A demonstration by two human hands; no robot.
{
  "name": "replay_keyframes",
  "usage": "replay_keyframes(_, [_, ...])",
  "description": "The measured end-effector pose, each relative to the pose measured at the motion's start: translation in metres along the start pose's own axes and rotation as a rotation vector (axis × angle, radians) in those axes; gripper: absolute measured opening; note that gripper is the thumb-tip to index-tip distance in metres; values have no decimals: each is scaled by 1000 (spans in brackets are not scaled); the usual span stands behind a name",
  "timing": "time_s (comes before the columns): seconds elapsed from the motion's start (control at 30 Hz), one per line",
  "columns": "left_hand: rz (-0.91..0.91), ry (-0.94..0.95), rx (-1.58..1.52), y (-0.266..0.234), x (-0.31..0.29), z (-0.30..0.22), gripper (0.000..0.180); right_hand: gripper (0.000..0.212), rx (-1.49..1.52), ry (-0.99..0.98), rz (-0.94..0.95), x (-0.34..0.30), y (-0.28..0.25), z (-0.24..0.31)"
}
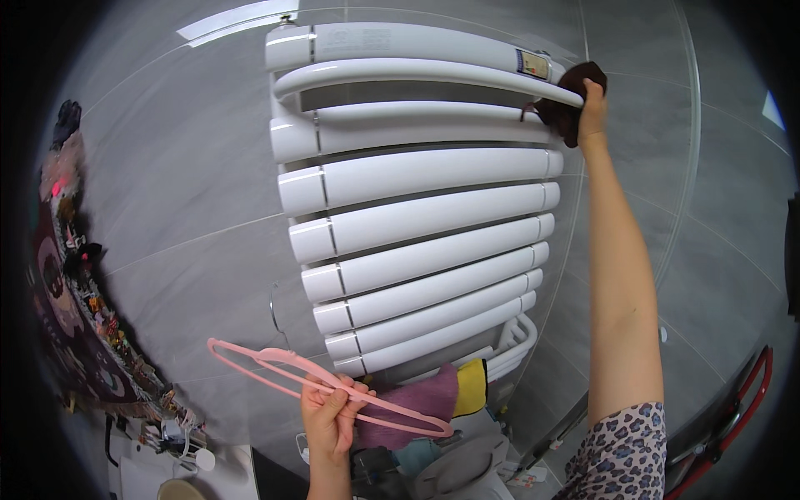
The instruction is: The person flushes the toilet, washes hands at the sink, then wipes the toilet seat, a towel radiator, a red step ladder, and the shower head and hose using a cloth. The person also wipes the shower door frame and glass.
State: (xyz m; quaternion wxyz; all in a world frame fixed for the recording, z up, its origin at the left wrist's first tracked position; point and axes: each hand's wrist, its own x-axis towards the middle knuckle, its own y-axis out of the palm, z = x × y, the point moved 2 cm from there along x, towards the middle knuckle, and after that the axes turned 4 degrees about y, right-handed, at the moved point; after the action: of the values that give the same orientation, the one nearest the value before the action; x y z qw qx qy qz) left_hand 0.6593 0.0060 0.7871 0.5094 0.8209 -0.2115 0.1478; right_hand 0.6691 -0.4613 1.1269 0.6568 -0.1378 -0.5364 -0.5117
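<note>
A pink clothes hanger (275, 358) is gripped in my left hand (329, 421), low in front of the wall, with its metal hook pointing up. My right arm reaches up to the far right end of a white towel radiator (433, 171). There, my right hand (593, 117) has its fingers closed on a dark brown cloth (565, 125) at the end of the curved top rail (433, 73). Part of the cloth is hidden behind the rail. A purple cloth (421, 396) and a yellow cloth (472, 386) hang at the radiator's lower rail, just beyond the hanger.
A grey toilet (467, 467) stands below the radiator. Lower left is a white counter (237, 471) with small items. Dark patterned fabric (62, 292) hangs along the left side. At the lower right is a red-framed object (754, 375). Grey tiled walls surround the radiator.
</note>
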Motion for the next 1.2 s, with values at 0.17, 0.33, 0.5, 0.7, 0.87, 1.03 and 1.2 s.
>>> replay_keyframes(0.17, [-38, 4, 58, 0, -1, -16, 34, 63, 142, 194, -168, 9, 7, -15])
replay_keyframes(0.33, [-58, 6, 237, 15, 8, -39, 34, 52, 149, 337, -69, -29, 16, 29])
replay_keyframes(0.5, [148, 59, 319, 43, 59, -46, 18, 49, -590, -114, -106, -44, 17, 51])
replay_keyframes(0.7, [292, 180, 335, 85, 108, -71, 32, 28, -632, -220, -78, -82, 61, 131])
replay_keyframes(0.87, [517, 654, 461, 100, 136, -96, 44, 26, -175, -542, -26, -103, 126, 193])
replay_keyframes(1.03, [515, 749, 588, 151, 173, -118, 56, 34, -50, -713, 234, -125, 192, 258])
replay_keyframes(1.2, [550, 633, 503, 175, 216, -142, 55, 26, -384, -699, 520, -143, 203, 260])
